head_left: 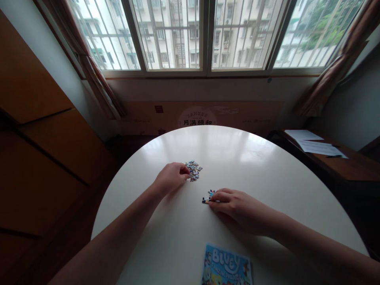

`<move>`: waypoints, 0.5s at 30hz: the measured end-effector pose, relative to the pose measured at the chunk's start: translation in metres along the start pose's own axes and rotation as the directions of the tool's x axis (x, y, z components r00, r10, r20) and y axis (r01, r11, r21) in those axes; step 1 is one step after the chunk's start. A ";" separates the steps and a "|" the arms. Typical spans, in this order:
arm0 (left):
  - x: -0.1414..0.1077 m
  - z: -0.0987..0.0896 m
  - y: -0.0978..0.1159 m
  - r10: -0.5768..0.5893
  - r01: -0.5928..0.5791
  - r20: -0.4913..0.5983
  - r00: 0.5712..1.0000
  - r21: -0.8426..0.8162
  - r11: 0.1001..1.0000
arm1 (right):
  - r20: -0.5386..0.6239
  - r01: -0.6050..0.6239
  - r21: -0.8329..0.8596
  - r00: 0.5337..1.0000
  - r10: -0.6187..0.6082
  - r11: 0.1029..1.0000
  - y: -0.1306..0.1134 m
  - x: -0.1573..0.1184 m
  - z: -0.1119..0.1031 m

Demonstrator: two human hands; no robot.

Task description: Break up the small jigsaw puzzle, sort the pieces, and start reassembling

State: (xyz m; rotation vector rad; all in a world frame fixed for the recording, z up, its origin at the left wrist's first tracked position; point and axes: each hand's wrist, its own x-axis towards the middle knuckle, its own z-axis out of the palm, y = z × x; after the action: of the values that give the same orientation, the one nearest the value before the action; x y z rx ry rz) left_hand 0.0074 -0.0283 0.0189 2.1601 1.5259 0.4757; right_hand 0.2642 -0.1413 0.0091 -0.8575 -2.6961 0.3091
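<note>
A small heap of jigsaw pieces (194, 171) lies near the middle of the white round table (258, 174). My left hand (173, 176) is at the heap's left edge, fingers bent and pressed together; whatever may be between the fingertips is too small to make out. Closer to me and to the right, my right hand (230, 202) rests its fingers on a few joined puzzle pieces (206, 200), covering their right part. Dark edges and a bit of blue show on the visible pieces.
A blue "Bluey" picture sheet or box (227, 266) lies at the table's near edge. At the right stands a brown desk (356, 162) with papers (322, 148) and a dark pen. Wooden cabinets are on the left, a barred window ahead.
</note>
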 end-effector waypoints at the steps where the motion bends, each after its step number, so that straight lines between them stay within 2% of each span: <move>1: 0.000 0.001 0.000 -0.004 0.005 -0.014 1.000 0.033 0.999 | 0.003 0.002 -0.003 1.000 -0.002 1.000 0.000 0.000 0.000; 7: -0.005 -0.005 0.010 -0.034 0.051 -0.101 0.994 0.168 0.984 | -0.008 0.008 -0.003 1.000 -0.008 1.000 0.000 0.002 -0.001; 10: -0.010 -0.007 0.020 0.012 0.010 -0.113 0.994 0.198 0.980 | 0.005 -0.001 0.005 1.000 0.000 1.000 0.000 0.002 -0.002; 12: -0.017 -0.005 0.028 0.094 -0.081 -0.061 0.994 0.189 0.979 | 0.011 -0.004 0.022 1.000 0.004 1.000 0.000 0.002 -0.003; 15: -0.029 0.002 0.040 0.212 -0.224 0.088 0.973 0.164 0.961 | 0.011 -0.001 0.057 1.000 0.000 0.998 0.001 0.001 -0.004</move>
State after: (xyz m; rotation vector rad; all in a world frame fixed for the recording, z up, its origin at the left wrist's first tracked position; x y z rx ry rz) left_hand 0.0303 -0.0675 0.0380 2.4681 1.3415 0.3443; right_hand 0.2655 -0.1391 0.0128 -0.8429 -2.6828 0.3897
